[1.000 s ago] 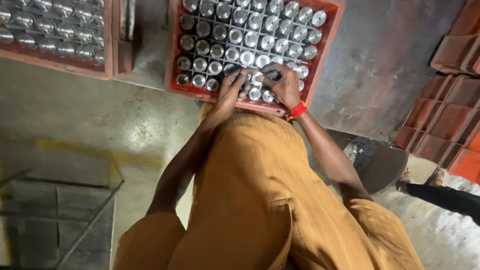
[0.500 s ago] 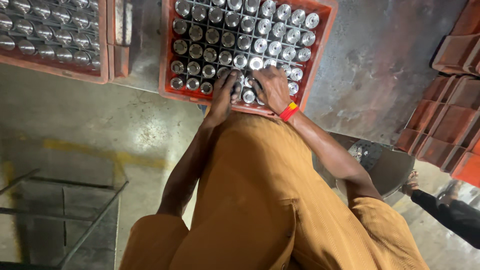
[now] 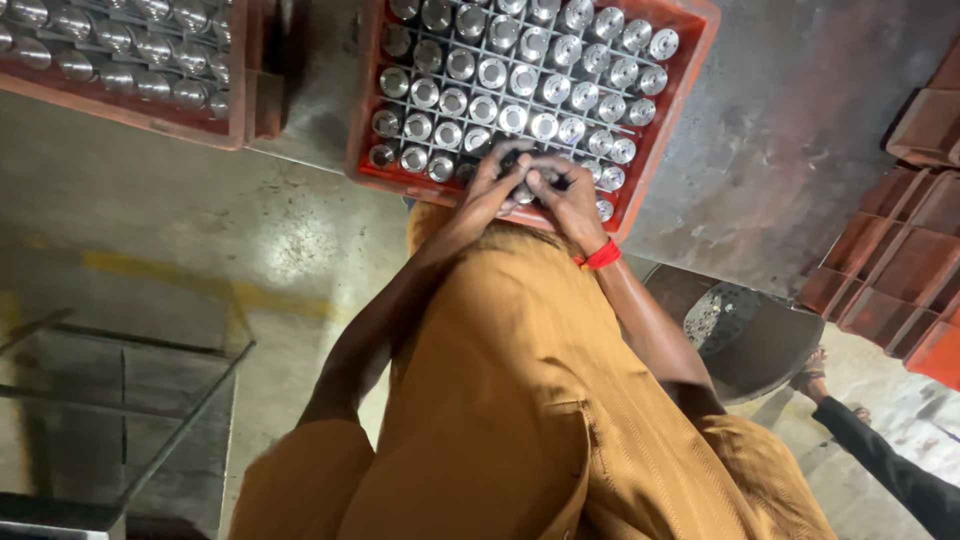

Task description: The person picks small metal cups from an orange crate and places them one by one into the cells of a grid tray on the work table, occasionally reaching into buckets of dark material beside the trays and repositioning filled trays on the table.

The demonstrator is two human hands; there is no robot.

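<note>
At the bottom of the frame an orange-brown ribbed cloth garment [image 3: 520,400] fills the foreground, both bare arms reaching up from it. The left hand [image 3: 492,186] and the right hand [image 3: 563,195], which wears a red thread band [image 3: 601,256] at the wrist, meet fingertip to fingertip at centre top, close together over the near edge of a red plastic gridded crate [image 3: 680,110]. Whether the fingers clamp one piece cannot be told. The crate is packed with shiny round metal cylinders [image 3: 500,80] standing on end, one per cell. At upper left lies a second red crate [image 3: 120,105] of similar metal parts. Stacked empty red crates [image 3: 900,250] sit at the right edge.
</note>
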